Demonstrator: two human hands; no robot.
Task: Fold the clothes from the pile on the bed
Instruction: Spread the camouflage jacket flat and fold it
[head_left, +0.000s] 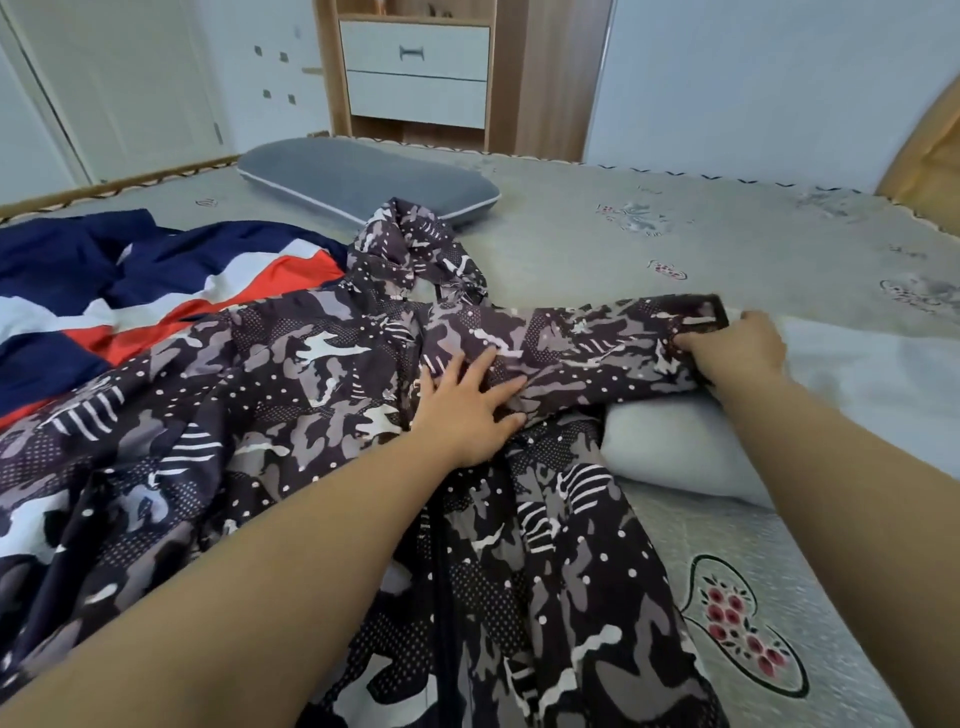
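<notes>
A dark camouflage hooded jacket (270, 405) lies spread across the bed (597, 244), hood pointing away from me. Its right sleeve (597, 343) stretches out to the right over a white garment (675, 441). My left hand (467, 405) presses flat with spread fingers on the jacket where the sleeve joins the body. My right hand (737, 348) grips the sleeve at its dark cuff. A navy, white and orange garment (156, 291) lies partly under the jacket at the left.
A grey pillow (363, 176) rests at the far side of the bed. Behind it stands a wooden cabinet with white drawers (415, 73). A wooden headboard (924, 171) rises at the far right. The bed's flowered quilt is bare at the right.
</notes>
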